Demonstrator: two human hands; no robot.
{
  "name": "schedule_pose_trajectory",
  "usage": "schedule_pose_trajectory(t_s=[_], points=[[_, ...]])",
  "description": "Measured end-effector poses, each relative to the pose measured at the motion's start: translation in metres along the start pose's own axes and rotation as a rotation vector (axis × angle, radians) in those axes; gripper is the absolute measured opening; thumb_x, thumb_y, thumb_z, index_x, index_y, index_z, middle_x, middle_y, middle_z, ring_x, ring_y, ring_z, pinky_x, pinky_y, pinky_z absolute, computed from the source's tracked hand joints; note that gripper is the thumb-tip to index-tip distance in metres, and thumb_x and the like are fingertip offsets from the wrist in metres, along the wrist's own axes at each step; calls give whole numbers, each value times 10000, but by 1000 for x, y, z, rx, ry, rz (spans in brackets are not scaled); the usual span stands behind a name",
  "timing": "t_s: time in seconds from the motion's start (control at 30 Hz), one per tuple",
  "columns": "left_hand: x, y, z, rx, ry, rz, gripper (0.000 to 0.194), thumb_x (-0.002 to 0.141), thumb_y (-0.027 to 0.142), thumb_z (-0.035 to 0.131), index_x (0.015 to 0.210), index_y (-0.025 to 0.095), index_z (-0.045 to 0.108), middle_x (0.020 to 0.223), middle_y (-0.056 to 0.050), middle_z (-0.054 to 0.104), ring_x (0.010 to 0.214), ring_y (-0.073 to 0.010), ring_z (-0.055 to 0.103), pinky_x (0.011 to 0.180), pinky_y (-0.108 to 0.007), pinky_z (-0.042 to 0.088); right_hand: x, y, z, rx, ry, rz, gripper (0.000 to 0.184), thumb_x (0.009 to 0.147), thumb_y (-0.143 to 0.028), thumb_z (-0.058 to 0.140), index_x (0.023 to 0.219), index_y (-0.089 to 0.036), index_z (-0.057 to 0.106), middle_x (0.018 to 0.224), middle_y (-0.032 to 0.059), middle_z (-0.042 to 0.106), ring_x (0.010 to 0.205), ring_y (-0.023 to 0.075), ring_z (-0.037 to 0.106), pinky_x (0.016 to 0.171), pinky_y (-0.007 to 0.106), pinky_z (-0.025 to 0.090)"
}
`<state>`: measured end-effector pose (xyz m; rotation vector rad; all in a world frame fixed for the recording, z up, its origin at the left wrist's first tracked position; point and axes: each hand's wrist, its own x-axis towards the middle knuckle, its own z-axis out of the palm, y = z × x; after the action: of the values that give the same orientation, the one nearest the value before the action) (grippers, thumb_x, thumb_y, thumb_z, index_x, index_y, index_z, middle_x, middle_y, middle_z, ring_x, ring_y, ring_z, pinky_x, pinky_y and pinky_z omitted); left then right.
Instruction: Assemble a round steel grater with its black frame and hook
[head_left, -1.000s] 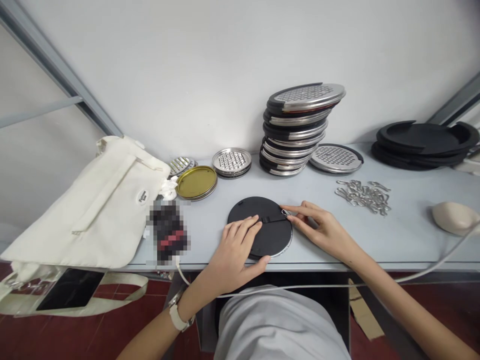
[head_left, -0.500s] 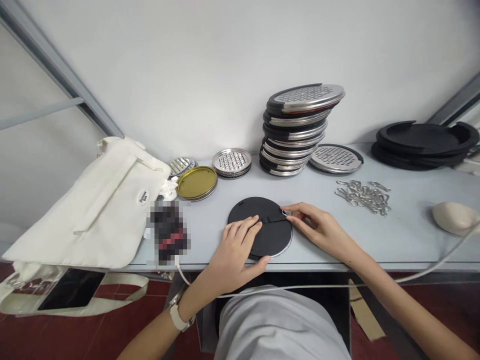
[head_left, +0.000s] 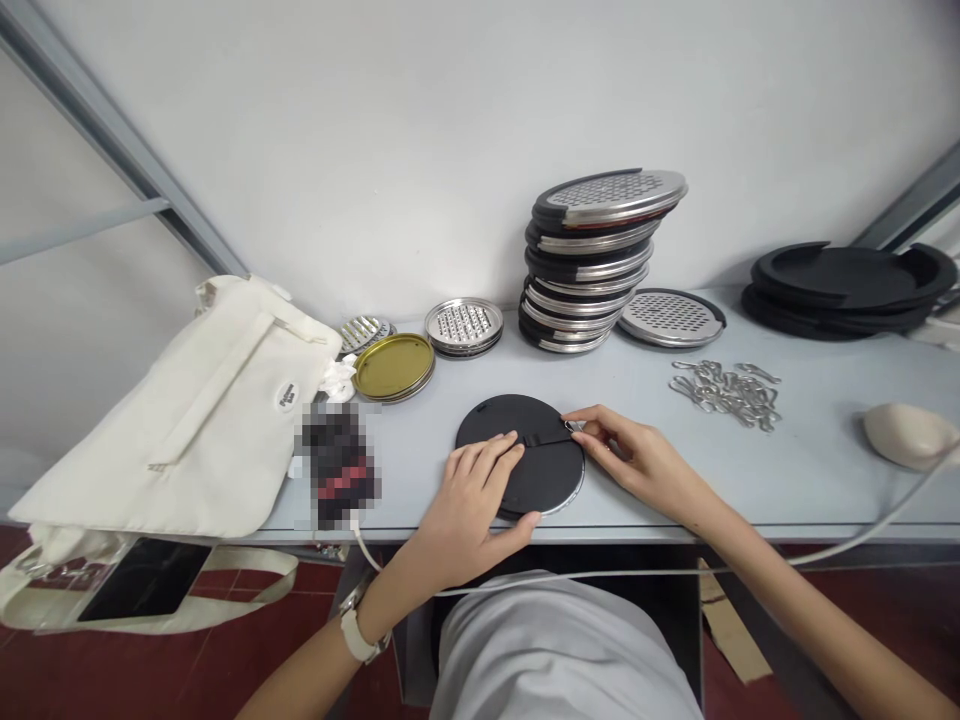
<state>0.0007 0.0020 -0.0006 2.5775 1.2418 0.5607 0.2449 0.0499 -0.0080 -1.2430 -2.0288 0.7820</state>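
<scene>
A round black disc [head_left: 544,480] with a silver rim lies flat near the front edge of the table, a slotted band running across its middle. My left hand [head_left: 476,500] rests over its left side, fingers stretched out on the black surface and thumb at the near edge. At the disc's right edge, my right hand [head_left: 626,450] pinches a small metal wire clip [head_left: 569,427] between thumb and fingertips, by the end of the band. The fingers partly hide the clip. Further right is a loose pile of similar metal clips [head_left: 727,393].
Behind stands a leaning stack of black-and-silver grater discs [head_left: 589,270], with another grater disc [head_left: 673,318] beside it. Smaller graters [head_left: 463,325], gold lids [head_left: 394,365] and a white bag [head_left: 187,430] are left. Black trays [head_left: 847,285] and a white cable [head_left: 847,548] lie right.
My right fingers have shifted very slightly at the clip on the disc's edge. My left hand and the disc stay in place.
</scene>
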Motion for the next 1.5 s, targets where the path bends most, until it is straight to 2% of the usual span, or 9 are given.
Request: schedule_pose_trajectory(t_s=[0.6, 0.77, 1.07, 1.23, 1.37, 1.5], points=[[0, -1, 1, 0, 1, -1, 571, 901, 373, 551, 1397, 176, 349, 1483, -97, 348, 1328, -246, 320, 1094, -414, 254, -2, 3, 2, -21, -31, -31, 229, 968, -336, 420, 1149, -215, 491, 708, -23, 515, 583, 131, 466, 561, 244, 386], [1, 0, 1, 0, 11, 1, 560, 900, 366, 551, 1391, 173, 364, 1476, -106, 358, 1327, -255, 329, 1086, -418, 273, -2, 0, 2, -13, -4, -25, 195, 966, -346, 424, 1095, -222, 502, 657, -41, 468, 556, 132, 444, 551, 246, 380], [1, 0, 0, -3, 15, 0, 553, 906, 369, 535, 1395, 183, 356, 1467, -120, 370, 1323, -273, 340, 1076, -447, 276, -1, 1, 2, 8, 125, -7, 256, 943, -393, 490, 1137, -226, 510, 741, -4, 561, 656, 153, 519, 614, 264, 422], [0, 0, 0, -4, 13, 1, 555, 909, 369, 532, 1399, 182, 351, 1471, -120, 365, 1324, -271, 338, 1077, -444, 273, 1, 2, 3, 13, 117, 2, 254, 944, -414, 482, 1103, -223, 537, 748, 13, 602, 670, 168, 558, 635, 286, 460], [1, 0, 0, 2, 18, 1, 550, 905, 361, 534, 1395, 184, 359, 1464, -120, 376, 1319, -271, 349, 1071, -443, 286, 2, -1, 2, 57, 71, -10, 226, 963, -373, 438, 1056, -221, 577, 856, 43, 665, 752, 182, 611, 691, 302, 486], [1, 1, 0, -2, 9, 0, 549, 907, 370, 533, 1394, 185, 361, 1468, -116, 370, 1322, -271, 342, 1075, -444, 278, 2, -2, 1, 30, 94, -21, 194, 951, -342, 460, 1018, -221, 595, 881, 49, 658, 771, 188, 608, 703, 314, 485]])
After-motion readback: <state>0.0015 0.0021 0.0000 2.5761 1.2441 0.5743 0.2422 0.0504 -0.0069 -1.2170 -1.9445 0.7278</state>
